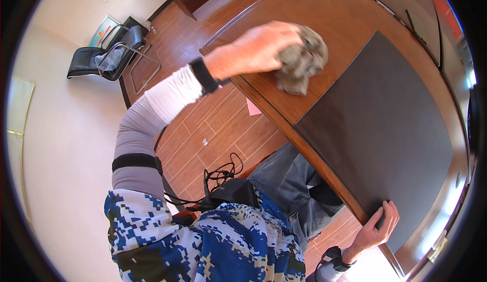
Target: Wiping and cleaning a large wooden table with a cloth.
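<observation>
My left hand [262,46] is closed on a crumpled grey-brown cloth [304,59], which lies against the brown wooden desk top [262,23]. The hand and cloth look slightly blurred. A dark desk pad [384,129] covers the part of the desk nearer my right side. My right hand [380,225] rests at the desk's front edge, its fingertips on the pad's near corner. The thumb is apart from the fingers, and nothing shows between them.
Below the desk edge are my legs [281,179]. A black device with cables [232,190] sits at my waist. A black chair [110,57] holding a clear plastic bag stands by the wall. A pink sheet [253,107] is partly hidden below the desk edge.
</observation>
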`<state>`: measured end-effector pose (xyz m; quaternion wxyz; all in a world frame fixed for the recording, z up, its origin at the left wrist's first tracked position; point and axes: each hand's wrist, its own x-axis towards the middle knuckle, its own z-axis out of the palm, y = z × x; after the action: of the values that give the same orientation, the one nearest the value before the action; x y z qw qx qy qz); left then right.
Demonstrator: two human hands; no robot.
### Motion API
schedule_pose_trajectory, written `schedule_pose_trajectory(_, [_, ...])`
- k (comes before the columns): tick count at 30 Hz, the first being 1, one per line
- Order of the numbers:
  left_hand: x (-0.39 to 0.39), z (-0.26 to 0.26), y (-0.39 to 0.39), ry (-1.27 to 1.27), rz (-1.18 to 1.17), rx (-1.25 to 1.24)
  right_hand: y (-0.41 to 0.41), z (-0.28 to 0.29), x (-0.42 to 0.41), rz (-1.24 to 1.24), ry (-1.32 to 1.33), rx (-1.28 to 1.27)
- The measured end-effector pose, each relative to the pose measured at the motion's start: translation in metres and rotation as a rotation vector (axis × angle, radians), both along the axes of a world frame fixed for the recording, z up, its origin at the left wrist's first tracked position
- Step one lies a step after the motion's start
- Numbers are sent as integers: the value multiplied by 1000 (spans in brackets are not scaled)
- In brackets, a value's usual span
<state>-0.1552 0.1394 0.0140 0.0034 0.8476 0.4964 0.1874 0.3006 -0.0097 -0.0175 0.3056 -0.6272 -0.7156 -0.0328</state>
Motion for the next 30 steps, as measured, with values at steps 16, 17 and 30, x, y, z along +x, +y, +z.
schedule_pose_trajectory(16, [-122, 32, -35, 57, 646, 164, 4, 4, -6, 38, 53, 47])
schedule_pose_trajectory(17, [-106, 33, -24, 21, 528, 219, 4, 4, -6, 39, 59, 45])
schedule_pose_trajectory(30, [71, 3, 90, 62, -118, 78, 1, 5, -2, 18, 56, 29])
